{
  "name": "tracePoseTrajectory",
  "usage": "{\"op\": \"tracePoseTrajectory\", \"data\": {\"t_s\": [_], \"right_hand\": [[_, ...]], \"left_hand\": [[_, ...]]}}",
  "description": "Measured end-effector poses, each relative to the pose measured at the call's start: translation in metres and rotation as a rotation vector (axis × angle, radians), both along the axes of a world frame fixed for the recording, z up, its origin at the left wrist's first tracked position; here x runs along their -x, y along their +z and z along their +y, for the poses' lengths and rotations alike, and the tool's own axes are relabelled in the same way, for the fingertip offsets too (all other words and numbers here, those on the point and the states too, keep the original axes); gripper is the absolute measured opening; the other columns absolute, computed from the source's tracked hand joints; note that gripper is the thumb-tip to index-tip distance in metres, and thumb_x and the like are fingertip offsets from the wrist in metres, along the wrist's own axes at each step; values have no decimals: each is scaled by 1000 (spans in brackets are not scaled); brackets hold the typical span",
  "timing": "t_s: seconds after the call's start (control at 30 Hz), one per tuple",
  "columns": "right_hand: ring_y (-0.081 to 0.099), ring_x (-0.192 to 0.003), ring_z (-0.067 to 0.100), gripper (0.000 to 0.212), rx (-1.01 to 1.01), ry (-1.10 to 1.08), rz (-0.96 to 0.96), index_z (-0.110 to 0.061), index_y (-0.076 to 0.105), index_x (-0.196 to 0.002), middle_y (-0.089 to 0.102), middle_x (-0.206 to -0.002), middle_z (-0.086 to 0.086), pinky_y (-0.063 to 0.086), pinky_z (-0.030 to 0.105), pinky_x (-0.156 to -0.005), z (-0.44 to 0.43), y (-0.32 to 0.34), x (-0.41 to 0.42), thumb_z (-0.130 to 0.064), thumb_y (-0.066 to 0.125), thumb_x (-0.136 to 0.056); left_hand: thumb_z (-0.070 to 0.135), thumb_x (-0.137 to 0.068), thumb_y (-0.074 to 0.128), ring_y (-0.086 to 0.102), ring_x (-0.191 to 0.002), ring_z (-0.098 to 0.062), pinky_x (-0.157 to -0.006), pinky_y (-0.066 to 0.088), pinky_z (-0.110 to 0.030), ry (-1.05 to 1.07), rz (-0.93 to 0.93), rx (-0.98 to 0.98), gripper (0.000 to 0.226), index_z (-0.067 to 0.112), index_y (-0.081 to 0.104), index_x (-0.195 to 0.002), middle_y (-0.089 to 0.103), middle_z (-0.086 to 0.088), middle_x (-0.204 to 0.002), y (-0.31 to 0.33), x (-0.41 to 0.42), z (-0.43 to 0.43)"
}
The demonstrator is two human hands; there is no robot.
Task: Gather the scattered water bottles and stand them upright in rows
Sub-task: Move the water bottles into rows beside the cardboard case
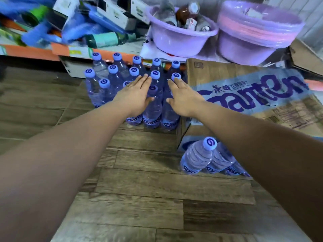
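Several clear water bottles with pale blue caps stand upright in rows on the wooden floor, against a low shelf. My left hand reaches over the front row with straight fingers, resting on the bottle tops. With its fingers also straight, my right hand lies on the rightmost bottles. Both hands flank one front-row bottle. A small group of three more bottles stands apart at the right, partly hidden by my right forearm.
A large cardboard carton printed with blue lettering lies right of the rows. Two purple basins sit behind it. The orange-edged shelf holds blue and green packages. Wooden floor stretches in front.
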State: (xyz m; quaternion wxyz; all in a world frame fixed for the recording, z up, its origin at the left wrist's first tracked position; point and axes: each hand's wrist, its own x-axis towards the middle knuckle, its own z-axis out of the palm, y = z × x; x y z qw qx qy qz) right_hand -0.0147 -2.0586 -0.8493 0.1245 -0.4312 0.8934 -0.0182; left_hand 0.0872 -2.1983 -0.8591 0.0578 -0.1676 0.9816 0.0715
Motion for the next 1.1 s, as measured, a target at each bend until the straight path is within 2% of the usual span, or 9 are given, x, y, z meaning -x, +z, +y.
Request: {"op": "tracePoseTrajectory", "data": {"t_s": [0.1,0.17,0.23,0.33,0.47,0.63,0.77,0.93,1.1], "right_hand": [[9,-148,33,65,-98,-22,10,-11,2,-153,3,-160,17,26,46,-116,-11,-9,3,-29,38,-102],[25,-138,40,63,-145,1,114,-8,12,-151,19,-152,23,38,49,-106,-15,-13,2,-20,45,-99],[35,-126,41,59,-153,46,216,-6,25,-145,32,-140,24,45,48,-95,-15,-14,0,-5,51,-92],[38,-121,41,55,-154,91,290,-4,33,-138,36,-133,24,46,46,-92,-14,-15,-5,1,52,-87],[46,-115,41,42,-131,134,293,-1,41,-131,40,-130,22,47,44,-87,-12,-9,-17,-5,53,-91],[60,-93,41,31,-91,251,227,-1,45,-122,38,-129,20,40,38,-63,-2,-14,-51,-7,53,-92],[60,-92,39,23,46,165,64,-3,48,-114,39,-125,17,50,42,-71,16,-13,-70,-12,53,-93],[54,-105,35,28,128,124,-91,-5,53,-114,48,-119,17,43,34,-82,51,-11,-90,-20,56,-90],[56,-100,31,24,63,191,-122,-4,58,-100,51,-97,13,38,29,-70,89,-5,-116,-21,62,-83]], "left_hand": [[34,-101,34,9,-148,-23,-116,20,-37,-15,-26,-60,65,14,-1,-152,1,-5,-161,-6,10,-1],[30,-99,41,36,-134,-36,-95,38,-43,28,-25,-107,63,14,8,-151,27,-17,-152,-11,12,-3],[26,-96,48,51,-111,-41,-75,39,-42,63,49,-104,52,13,25,-141,46,-21,-132,-12,11,-3],[25,-92,54,53,-91,-38,-66,38,-40,31,74,-68,41,9,35,-124,52,-19,-114,-13,8,1],[16,-91,53,55,-96,-40,-65,39,-40,2,117,16,38,8,37,-125,49,-18,-115,-17,1,7],[11,-87,56,56,-99,-41,-67,39,-42,-11,47,120,35,6,40,-117,47,-17,-115,-10,-20,4],[6,-86,54,57,-99,-40,-66,39,-40,-42,13,144,36,8,39,-119,45,-14,-114,-9,-37,22],[21,-90,54,54,-110,-35,-73,40,-38,-50,-123,208,37,7,40,-121,47,-14,-121,5,-64,57],[28,-90,55,54,-113,-32,-80,42,-37,-118,-261,192,38,6,40,-117,47,-13,-124,17,-92,101]]}}
